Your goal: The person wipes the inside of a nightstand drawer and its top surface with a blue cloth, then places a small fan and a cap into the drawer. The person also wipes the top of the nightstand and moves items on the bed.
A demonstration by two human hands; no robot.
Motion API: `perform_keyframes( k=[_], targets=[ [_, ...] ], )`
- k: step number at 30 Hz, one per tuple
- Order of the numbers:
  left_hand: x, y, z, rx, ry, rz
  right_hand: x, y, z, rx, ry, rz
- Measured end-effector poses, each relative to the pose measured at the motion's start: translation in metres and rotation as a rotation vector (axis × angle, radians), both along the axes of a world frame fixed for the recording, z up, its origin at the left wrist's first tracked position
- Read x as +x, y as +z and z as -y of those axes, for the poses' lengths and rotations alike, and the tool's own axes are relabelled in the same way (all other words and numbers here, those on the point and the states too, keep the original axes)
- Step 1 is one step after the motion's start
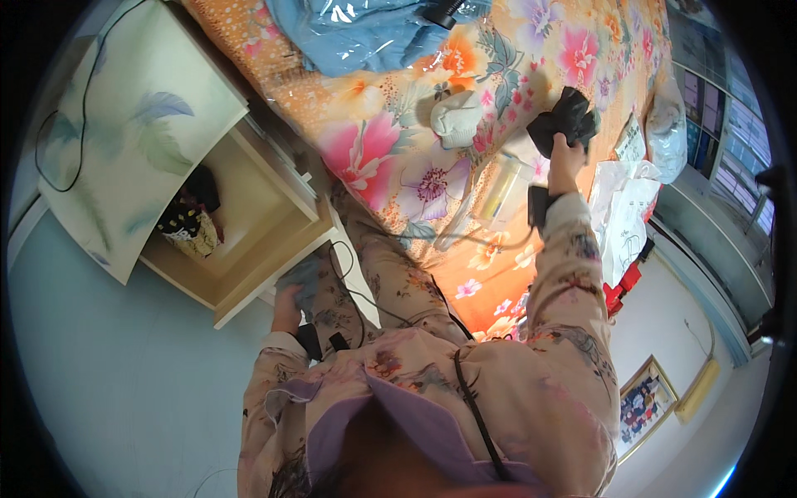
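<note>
My right hand (567, 159) is closed on a crumpled black cloth (568, 118), held over the bed; its exact kind is unclear. To the left of it, a bundled pale grey-white cloth (457, 119), perhaps a pair of socks, lies on the floral bedspread (357, 158). Low by my left leg, my left hand (287, 307) is closed on a blurred grey-blue cloth (304, 284). Just beyond that hand stands a pulled-out wooden drawer (274, 228). Inside the drawer are a yellow-and-black patterned bundle (191, 226) and darker cloth.
A feather-patterned cover (149, 124) with a black cable lies over the cabinet top. Blue clothing in clear plastic (349, 37) rests at the bed's far side. A clear package (504, 191) and a white plastic bag (621, 207) are near my right arm. A framed picture (647, 407) hangs right.
</note>
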State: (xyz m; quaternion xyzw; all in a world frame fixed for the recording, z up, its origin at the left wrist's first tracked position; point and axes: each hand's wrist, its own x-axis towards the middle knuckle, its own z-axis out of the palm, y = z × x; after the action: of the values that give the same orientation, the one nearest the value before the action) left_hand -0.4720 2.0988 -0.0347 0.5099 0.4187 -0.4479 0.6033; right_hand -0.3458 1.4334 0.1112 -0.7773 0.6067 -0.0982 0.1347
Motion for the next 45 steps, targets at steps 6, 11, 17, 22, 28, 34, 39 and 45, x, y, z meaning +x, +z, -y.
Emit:
perform_keyframes(
  k=[6,11,17,22,28,34,39,45],
  targets=[
    [0.025,0.053,0.026,0.018,-0.354,0.035,0.018,0.093,-0.163,0.21,1.1,0.116],
    [0.045,0.085,0.046,0.038,0.278,-0.177,0.053,0.045,-0.343,1.085,1.568,0.257],
    [0.04,0.093,0.046,-0.037,0.408,-0.042,0.104,-0.082,-0.478,0.855,1.615,-0.169],
    [0.022,0.08,0.032,-0.064,0.524,-0.064,0.166,-0.181,-0.521,0.246,1.39,-0.065],
    [0.01,0.069,0.025,-0.145,0.533,-0.093,0.158,-0.195,-0.538,0.288,1.487,-0.375],
    [0.03,0.067,0.035,-0.212,0.449,-0.087,0.112,-0.081,-0.429,0.273,1.416,0.263],
    [0.043,0.076,0.037,-0.222,0.355,-0.048,0.106,-0.039,-0.276,-0.336,0.821,0.112],
    [0.049,0.088,0.027,-0.219,0.293,-0.027,0.088,-0.029,-0.223,-0.153,0.775,-0.203]
  ],
)
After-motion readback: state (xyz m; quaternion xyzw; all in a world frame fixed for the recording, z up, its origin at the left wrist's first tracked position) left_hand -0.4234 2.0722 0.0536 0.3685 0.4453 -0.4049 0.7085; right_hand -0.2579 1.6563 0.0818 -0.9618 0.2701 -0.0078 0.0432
